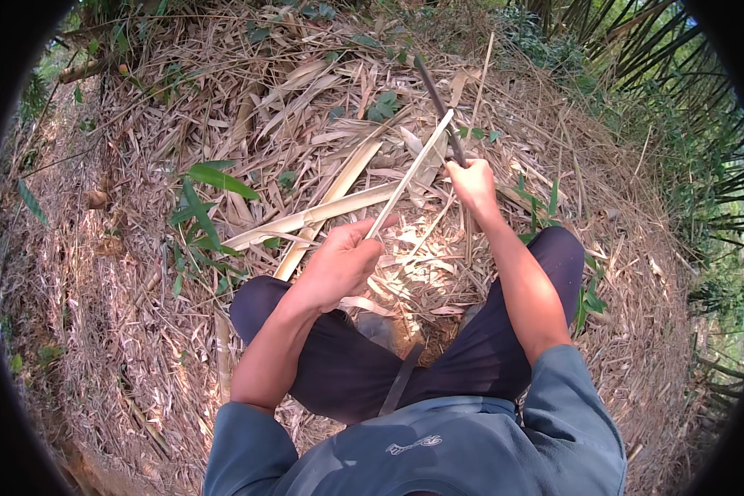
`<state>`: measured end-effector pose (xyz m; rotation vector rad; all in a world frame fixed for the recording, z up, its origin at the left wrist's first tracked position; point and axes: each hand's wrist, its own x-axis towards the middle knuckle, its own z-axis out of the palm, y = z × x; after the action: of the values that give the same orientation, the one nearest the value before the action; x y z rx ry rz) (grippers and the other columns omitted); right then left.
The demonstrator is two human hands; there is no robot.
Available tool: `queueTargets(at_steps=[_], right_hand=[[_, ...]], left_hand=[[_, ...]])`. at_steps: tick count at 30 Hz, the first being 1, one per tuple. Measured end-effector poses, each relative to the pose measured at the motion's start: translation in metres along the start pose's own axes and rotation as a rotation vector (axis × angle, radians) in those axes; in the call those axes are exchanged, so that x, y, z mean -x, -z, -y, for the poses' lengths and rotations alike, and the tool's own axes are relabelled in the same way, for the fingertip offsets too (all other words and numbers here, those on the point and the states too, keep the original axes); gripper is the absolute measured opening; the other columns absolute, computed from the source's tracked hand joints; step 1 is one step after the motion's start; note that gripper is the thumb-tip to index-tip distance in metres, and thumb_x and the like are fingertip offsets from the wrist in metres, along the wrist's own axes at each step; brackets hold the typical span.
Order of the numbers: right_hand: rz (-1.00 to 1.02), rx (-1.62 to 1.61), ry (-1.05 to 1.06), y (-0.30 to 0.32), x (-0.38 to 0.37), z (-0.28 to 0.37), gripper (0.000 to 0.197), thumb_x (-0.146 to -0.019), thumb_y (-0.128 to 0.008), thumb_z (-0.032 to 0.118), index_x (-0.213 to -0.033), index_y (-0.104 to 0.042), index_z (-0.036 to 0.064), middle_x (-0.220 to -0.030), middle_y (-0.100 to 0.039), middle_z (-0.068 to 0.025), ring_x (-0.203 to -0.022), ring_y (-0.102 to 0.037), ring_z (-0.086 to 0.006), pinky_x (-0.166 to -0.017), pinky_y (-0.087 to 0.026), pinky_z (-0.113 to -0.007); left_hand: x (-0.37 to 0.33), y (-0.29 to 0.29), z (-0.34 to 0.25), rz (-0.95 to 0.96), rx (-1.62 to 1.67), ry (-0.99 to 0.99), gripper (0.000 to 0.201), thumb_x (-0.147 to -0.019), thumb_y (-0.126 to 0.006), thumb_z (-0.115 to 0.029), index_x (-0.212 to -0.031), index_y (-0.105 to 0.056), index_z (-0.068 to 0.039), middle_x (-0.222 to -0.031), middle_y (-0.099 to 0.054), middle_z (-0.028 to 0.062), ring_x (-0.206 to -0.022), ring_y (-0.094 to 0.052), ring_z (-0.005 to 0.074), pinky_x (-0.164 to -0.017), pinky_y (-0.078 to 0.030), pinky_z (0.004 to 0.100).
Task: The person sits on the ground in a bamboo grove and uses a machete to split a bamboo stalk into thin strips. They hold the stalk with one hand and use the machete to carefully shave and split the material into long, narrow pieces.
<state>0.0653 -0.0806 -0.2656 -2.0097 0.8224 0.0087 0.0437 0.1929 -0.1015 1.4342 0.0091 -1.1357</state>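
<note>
My left hand (342,260) is closed around the lower end of a pale split bamboo strip (411,175), which slants up and away to the right. My right hand (473,185) grips a long dark blade (432,87), likely a machete, whose handle is hidden in my fist. The blade crosses the strip near its far end and seems to touch it there. Beyond my left hand, two wider pale split bamboo pieces (339,204) lie crossed on the ground.
Dry bamboo leaves and litter (140,273) cover the ground all around. Green leafy sprigs (202,217) stick up left of my left knee. My bent knees frame the work, with a dark strap (403,380) hanging between them. Dense bamboo stems (661,58) stand at the far right.
</note>
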Motion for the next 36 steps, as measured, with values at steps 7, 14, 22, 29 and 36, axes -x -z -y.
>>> queueTargets(at_steps=[7,14,22,29,36], right_hand=[[0.337,-1.3,-0.245,0.041,0.003,0.018,0.03,-0.095,-0.065,0.038,-0.092,-0.054,0.0111,-0.056,-0.035,0.0081,-0.046,-0.04,-0.0078,-0.051,-0.043,-0.031],[0.226,-1.259,-0.208,0.05,0.01,0.029,0.02,-0.096,-0.07,0.023,-0.089,-0.053,0.015,-0.056,-0.036,0.0102,-0.046,-0.04,-0.0044,-0.05,-0.042,-0.027],[0.167,-1.642,-0.35,0.018,0.035,0.027,0.031,-0.106,-0.055,0.027,-0.078,-0.048,0.0168,-0.054,-0.037,0.0083,-0.046,-0.042,-0.0068,-0.054,-0.042,-0.028],[0.31,-1.495,-0.43,-0.022,0.098,0.044,0.02,-0.102,-0.062,0.031,-0.097,-0.053,0.0137,-0.058,-0.036,0.0076,-0.05,-0.04,-0.0075,-0.053,-0.042,-0.029],[0.356,-1.131,-0.408,-0.029,0.124,0.053,0.032,-0.099,-0.065,0.039,-0.102,-0.061,0.0066,-0.06,-0.034,0.0065,-0.052,-0.039,-0.0085,-0.052,-0.041,-0.029]], left_hand=[[0.001,0.007,0.0,0.107,0.066,0.123,0.04,-0.098,-0.044,-0.007,-0.138,-0.052,-0.005,-0.062,-0.034,-0.0098,-0.045,-0.027,0.0016,-0.039,-0.026,0.0202],[-0.004,0.025,-0.009,0.396,0.521,-0.005,0.095,-0.099,-0.022,-0.067,-0.143,-0.04,0.015,-0.069,-0.059,0.0116,-0.057,-0.067,0.0234,-0.046,-0.056,0.0281],[-0.046,0.014,0.025,-0.296,0.18,-0.369,0.056,-0.103,-0.051,-0.027,-0.149,-0.041,0.004,-0.135,-0.059,0.0175,-0.108,-0.066,0.0233,-0.095,-0.054,0.0342],[-0.082,-0.014,0.04,-0.372,0.161,-0.419,0.058,-0.106,-0.053,-0.036,-0.152,-0.041,-0.004,-0.153,-0.045,0.0116,-0.135,-0.047,0.0203,-0.108,-0.044,0.0385],[-0.081,-0.002,0.039,-0.409,0.361,-0.58,0.048,-0.11,-0.04,-0.038,-0.128,-0.056,0.003,-0.081,-0.062,0.0047,-0.08,-0.06,0.0158,-0.082,-0.05,0.0328]])
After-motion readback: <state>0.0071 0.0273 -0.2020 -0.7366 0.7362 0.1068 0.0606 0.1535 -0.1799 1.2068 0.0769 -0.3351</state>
